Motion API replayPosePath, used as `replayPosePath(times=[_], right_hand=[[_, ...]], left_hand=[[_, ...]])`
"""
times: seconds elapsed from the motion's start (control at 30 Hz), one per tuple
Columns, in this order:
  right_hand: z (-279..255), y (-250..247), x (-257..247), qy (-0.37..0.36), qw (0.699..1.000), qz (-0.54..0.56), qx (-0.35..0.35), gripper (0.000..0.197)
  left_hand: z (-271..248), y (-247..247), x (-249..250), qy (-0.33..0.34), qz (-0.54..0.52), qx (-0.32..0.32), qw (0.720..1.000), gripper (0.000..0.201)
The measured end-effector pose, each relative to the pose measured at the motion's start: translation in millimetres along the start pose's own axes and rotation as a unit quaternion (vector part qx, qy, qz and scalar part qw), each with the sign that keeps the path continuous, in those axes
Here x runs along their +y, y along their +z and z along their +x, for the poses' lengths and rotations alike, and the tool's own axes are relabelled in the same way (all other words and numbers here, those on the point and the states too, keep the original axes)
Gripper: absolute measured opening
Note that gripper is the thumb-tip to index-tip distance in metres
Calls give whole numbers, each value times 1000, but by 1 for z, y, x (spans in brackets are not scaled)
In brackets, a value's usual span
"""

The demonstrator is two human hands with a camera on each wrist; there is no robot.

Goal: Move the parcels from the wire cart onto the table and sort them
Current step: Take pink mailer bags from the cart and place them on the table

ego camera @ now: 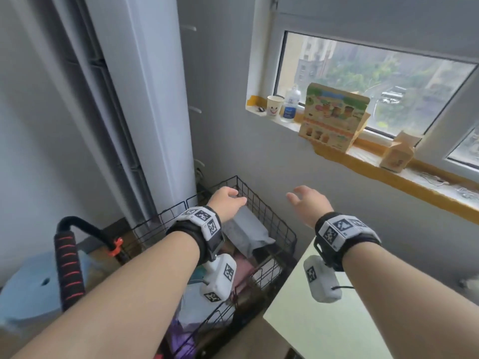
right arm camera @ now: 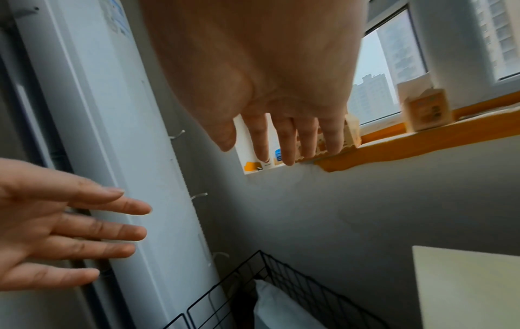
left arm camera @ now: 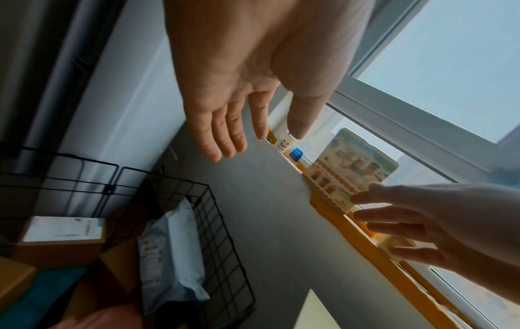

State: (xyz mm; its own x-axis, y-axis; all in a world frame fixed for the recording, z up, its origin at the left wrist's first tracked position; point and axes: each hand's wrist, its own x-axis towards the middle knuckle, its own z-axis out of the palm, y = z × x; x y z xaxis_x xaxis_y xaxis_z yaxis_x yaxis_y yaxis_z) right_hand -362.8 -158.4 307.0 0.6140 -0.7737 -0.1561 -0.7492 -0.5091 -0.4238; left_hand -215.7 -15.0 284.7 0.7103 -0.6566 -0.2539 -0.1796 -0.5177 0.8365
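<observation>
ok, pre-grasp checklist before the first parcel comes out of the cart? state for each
1. Left hand free: ok, fingers straight, holding nothing.
2. Right hand free: ok, open, empty.
3. Hands over the target: partly. Left hovers above the wire cart; right is over the gap by the wall, not the cart.
4. Parcel reachable: ok, the grey poly mailer lies on top, uncovered.
5. Drop spot: ok as far as seen, the visible corner of the table is bare.
6. Parcels underneath the mailer: cannot tell how they are stacked.
</observation>
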Motion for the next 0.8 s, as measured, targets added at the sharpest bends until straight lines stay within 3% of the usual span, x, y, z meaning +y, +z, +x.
replayPosePath(times=[0.3,0.8], right_hand=[[18,70,-67,-10,1000,7,-24,42],[92,158,-102,-39,988,-4,-149,45]], left_hand=[[26,-78,-77,-44,-4,39,998,42],[80,-86,-165,-145,-12,68,987,39]])
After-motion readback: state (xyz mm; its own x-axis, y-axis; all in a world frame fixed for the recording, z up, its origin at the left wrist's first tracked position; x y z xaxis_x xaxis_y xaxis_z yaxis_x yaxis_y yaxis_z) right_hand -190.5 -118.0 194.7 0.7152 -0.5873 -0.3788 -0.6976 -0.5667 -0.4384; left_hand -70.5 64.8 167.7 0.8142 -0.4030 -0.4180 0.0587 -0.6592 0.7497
